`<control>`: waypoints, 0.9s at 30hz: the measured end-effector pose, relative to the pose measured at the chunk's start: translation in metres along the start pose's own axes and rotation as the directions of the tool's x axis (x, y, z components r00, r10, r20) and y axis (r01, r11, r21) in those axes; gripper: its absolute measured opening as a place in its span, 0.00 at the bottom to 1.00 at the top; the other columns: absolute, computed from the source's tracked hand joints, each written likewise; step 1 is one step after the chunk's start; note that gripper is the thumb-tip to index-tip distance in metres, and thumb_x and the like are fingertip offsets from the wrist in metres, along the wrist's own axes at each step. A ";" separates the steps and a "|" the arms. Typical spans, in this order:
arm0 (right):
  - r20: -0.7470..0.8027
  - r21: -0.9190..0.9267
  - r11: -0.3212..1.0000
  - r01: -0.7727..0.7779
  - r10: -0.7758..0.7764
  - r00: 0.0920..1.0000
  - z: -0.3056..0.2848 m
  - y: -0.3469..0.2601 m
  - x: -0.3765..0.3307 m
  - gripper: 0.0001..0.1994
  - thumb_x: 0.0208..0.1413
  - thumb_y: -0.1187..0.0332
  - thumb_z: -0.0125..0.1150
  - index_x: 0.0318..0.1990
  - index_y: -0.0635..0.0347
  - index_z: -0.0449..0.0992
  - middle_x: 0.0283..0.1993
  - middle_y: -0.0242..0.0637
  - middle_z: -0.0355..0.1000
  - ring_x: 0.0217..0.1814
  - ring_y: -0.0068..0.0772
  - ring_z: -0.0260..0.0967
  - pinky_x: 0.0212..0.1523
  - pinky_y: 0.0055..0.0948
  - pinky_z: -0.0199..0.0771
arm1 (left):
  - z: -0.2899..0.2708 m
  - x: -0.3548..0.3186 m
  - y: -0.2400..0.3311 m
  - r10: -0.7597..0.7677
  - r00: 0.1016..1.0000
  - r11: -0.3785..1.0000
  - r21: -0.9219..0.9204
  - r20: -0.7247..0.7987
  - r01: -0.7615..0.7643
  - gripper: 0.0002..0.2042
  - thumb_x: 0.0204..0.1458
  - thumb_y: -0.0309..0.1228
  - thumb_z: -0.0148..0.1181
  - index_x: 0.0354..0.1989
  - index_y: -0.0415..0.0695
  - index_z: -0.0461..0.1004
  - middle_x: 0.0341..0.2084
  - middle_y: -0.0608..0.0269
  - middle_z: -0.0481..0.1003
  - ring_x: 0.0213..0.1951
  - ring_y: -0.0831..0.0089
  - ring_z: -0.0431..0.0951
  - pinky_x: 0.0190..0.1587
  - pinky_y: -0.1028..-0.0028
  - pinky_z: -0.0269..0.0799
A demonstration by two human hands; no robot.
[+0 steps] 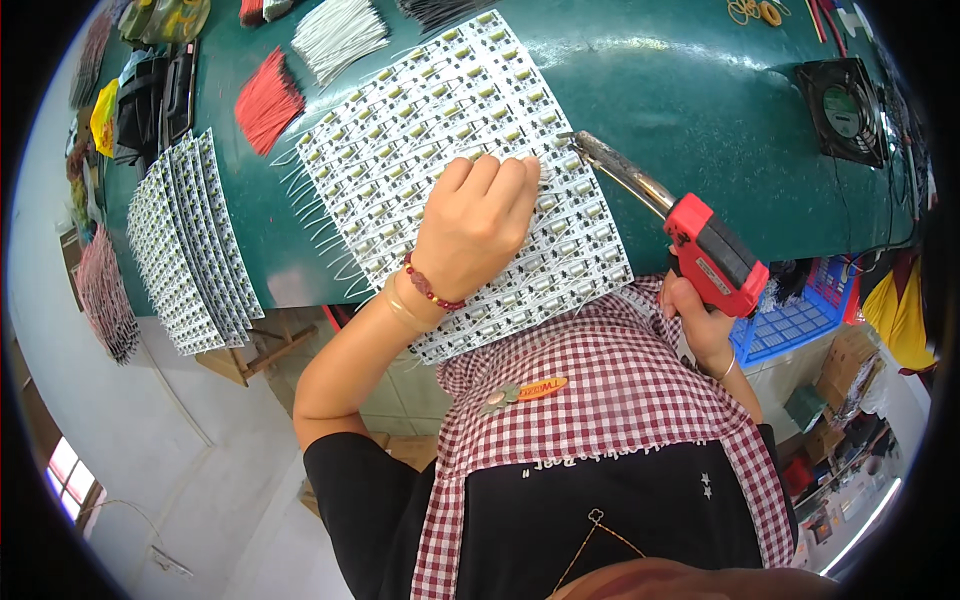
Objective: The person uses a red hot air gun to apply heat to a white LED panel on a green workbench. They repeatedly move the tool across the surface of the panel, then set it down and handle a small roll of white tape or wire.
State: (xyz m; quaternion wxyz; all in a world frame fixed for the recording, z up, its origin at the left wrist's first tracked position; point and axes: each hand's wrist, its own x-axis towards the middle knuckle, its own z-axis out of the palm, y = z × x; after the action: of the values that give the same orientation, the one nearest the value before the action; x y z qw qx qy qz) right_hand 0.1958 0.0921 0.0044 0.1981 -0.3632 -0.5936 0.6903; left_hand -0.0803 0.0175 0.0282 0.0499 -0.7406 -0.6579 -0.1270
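Note:
A large white circuit board panel (395, 150), covered with rows of small components, lies at the table's front edge and overhangs it toward me. Thin white wires stick out along its left side. My left hand (478, 215) rests over the panel's middle with its fingers curled closed; whatever is between the fingertips is hidden. In my right hand (700, 318) is a red and black soldering gun (712, 255), gripped by its handle. Its metal tip points left and reaches the panel's right edge, a short way from my left fingers.
Bundles of red wires (268, 102) and white wires (340, 40) lie behind the panel. Several more board panels (185, 245) are stacked at the left. A black fan (843, 110) stands at the far right of the green table (690, 110). Below it is a blue basket (790, 325).

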 end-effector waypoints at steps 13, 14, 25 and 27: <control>0.059 -0.071 0.997 0.026 -0.022 0.998 0.001 0.004 0.000 0.17 0.58 0.75 0.56 0.53 0.69 0.65 0.24 0.34 0.66 0.22 0.21 0.63 0.24 0.22 0.66 | 0.004 0.012 -0.022 0.018 1.000 0.994 -0.109 -0.004 -0.018 0.15 0.38 0.19 0.57 0.38 0.40 0.77 0.22 0.63 0.63 0.27 0.69 0.68 0.31 0.70 0.66; 0.055 -0.074 0.997 0.033 -0.029 0.998 0.002 0.005 -0.001 0.16 0.58 0.75 0.56 0.53 0.69 0.65 0.24 0.34 0.67 0.22 0.21 0.64 0.24 0.22 0.66 | 0.004 0.013 -0.022 0.018 1.000 0.993 -0.116 -0.002 -0.019 0.14 0.38 0.20 0.57 0.38 0.40 0.77 0.22 0.63 0.63 0.27 0.69 0.68 0.31 0.70 0.66; 0.119 -0.192 0.973 0.130 -0.108 0.987 0.002 0.007 -0.001 0.12 0.58 0.76 0.55 0.48 0.68 0.67 0.25 0.34 0.67 0.23 0.21 0.63 0.25 0.22 0.66 | 0.004 0.014 -0.020 0.018 1.000 0.992 -0.121 0.014 -0.016 0.12 0.39 0.20 0.57 0.36 0.38 0.76 0.23 0.62 0.63 0.28 0.69 0.68 0.31 0.71 0.66; 0.076 -0.157 0.984 0.081 -0.070 0.995 0.007 0.003 -0.004 0.11 0.58 0.76 0.55 0.47 0.68 0.67 0.25 0.34 0.67 0.23 0.20 0.63 0.24 0.22 0.66 | 0.004 0.015 -0.021 0.032 0.999 0.992 -0.123 0.012 -0.031 0.12 0.40 0.20 0.57 0.36 0.37 0.76 0.24 0.62 0.64 0.28 0.69 0.68 0.32 0.71 0.66</control>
State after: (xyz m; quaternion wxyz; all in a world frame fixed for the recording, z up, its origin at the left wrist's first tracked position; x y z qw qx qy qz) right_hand 0.1939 0.0841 0.0033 0.1734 -0.3305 -0.6670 0.6448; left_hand -0.0994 0.0355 0.0263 0.0016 -0.7535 -0.6375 -0.1610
